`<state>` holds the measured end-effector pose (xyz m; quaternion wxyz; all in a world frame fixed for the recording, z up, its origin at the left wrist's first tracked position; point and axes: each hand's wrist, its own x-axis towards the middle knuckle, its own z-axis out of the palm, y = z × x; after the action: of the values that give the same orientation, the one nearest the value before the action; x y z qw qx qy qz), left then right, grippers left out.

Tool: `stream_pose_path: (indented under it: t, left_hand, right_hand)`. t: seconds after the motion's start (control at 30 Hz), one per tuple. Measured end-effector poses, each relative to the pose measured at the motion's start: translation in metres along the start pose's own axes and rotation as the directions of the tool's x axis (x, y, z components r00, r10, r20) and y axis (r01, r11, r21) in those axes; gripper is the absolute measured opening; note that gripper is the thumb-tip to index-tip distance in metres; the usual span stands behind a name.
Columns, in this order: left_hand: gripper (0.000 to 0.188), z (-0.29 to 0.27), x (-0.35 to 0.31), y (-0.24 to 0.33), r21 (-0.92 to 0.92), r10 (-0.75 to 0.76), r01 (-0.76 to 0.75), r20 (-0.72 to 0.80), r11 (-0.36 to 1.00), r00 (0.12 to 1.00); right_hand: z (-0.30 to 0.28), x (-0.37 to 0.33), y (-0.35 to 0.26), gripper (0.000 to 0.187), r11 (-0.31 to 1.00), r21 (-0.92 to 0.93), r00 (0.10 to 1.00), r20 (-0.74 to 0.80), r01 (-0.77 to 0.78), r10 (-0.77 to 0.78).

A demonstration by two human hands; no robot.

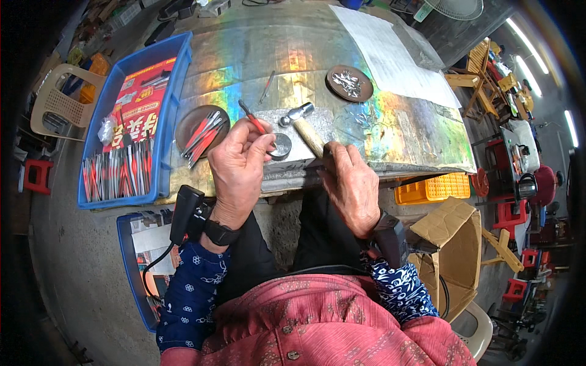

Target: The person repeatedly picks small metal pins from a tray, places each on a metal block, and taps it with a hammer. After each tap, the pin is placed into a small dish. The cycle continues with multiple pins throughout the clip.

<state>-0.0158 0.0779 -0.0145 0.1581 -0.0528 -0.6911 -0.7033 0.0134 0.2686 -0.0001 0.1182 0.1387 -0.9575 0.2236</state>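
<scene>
My left hand (240, 165) is closed, pinching a slim red tool with a dark end (251, 117) that slants over a small round metal disc (280, 145). The disc sits at the front of a grey block (326, 119) near the table edge. My right hand (353, 188) is wrapped round the end of the wooden handle of a hammer (307, 135). The hammer's head rests on or just above the block; I cannot tell which. Left of my left hand, a round brown dish (184, 119) holds several red and grey slim tools (204, 135).
A second brown dish (367, 91) contains small silvery pieces, with more scattered beside it. One thin rod (267, 86) lies beyond the block. At left stands a blue tray (177, 79) of slim tools and red packaging. White sheets (390, 55) cover the far right; a cardboard box (448, 250) stands below.
</scene>
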Motion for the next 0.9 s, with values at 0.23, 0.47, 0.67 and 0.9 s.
stream_pose_path:
  t: [0.23,0.47,0.67,0.9]
  left_hand:
    - [0.010,0.001,-0.003,0.002,0.331,0.211,-0.228,0.086,0.916,0.974]
    - [0.017,0.003,-0.004,0.003,0.398,0.334,-0.335,0.074,0.854,0.940]
    - [0.013,0.004,-0.006,0.000,0.416,0.334,-0.326,0.055,0.849,0.941]
    - [0.014,0.004,-0.006,0.002,0.441,0.370,-0.357,0.061,0.823,0.927]
  right_hand:
    - [0.005,0.002,-0.002,0.044,0.993,-0.118,1.000,-0.022,0.009,-0.012]
    - [-0.041,0.004,-0.014,0.027,0.981,0.188,0.971,-0.238,0.048,-0.002]
    - [-0.097,-0.004,-0.040,0.027,0.957,0.177,0.956,-0.227,0.230,-0.188]
    - [-0.118,-0.001,-0.058,0.030,0.960,0.166,0.973,-0.092,0.227,-0.214]
